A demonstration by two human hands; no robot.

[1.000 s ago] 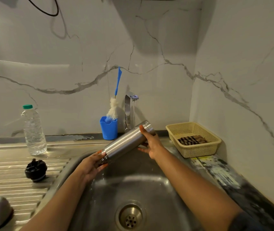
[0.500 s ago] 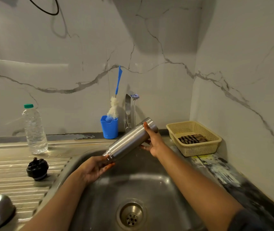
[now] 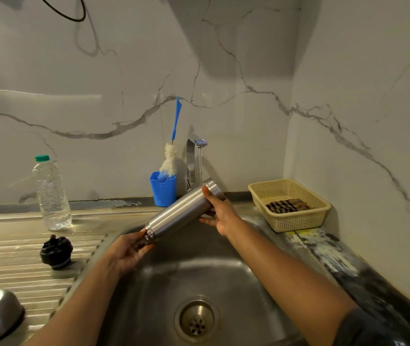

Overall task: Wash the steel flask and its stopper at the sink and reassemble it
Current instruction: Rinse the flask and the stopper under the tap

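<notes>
one flask (image 3: 181,213) tilted | left grip (image 3: 126,250): neck | right grip (image 3: 220,216): base

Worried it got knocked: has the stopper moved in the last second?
No. The stopper sits at the same spot on the drainboard, just in front of the bottle, as before.

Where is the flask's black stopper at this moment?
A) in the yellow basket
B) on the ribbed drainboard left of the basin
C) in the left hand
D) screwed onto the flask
B: the black stopper lies on the drainboard, apart from the steel flask held over the basin.
</notes>
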